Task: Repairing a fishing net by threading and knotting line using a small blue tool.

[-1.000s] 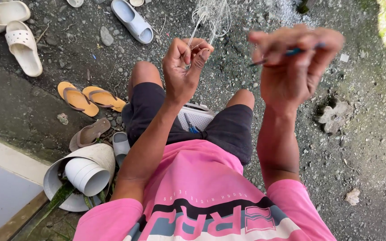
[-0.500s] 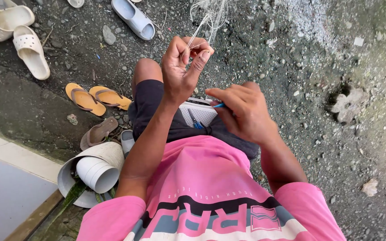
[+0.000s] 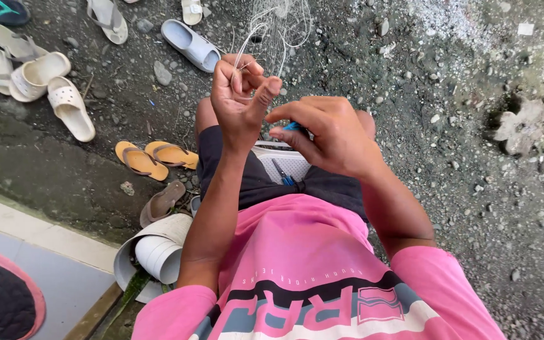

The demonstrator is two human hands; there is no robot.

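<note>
While the head view is taken from above a seated person in a pink shirt, a fine white net [image 3: 278, 25] is seen strung upward from the left hand [image 3: 239, 101], whose grip is pinched together on its strands. Just beside it, to the right and slightly lower, the right hand [image 3: 325, 135] is closed on a small blue tool [image 3: 292, 126], whose tip is pointed left toward the pinched strands. Net lies above and ahead of both hands, its threads running away from the body. Sandals [image 3: 155, 157] are scattered on the gravel ground [image 3: 473, 189] at left.
</note>
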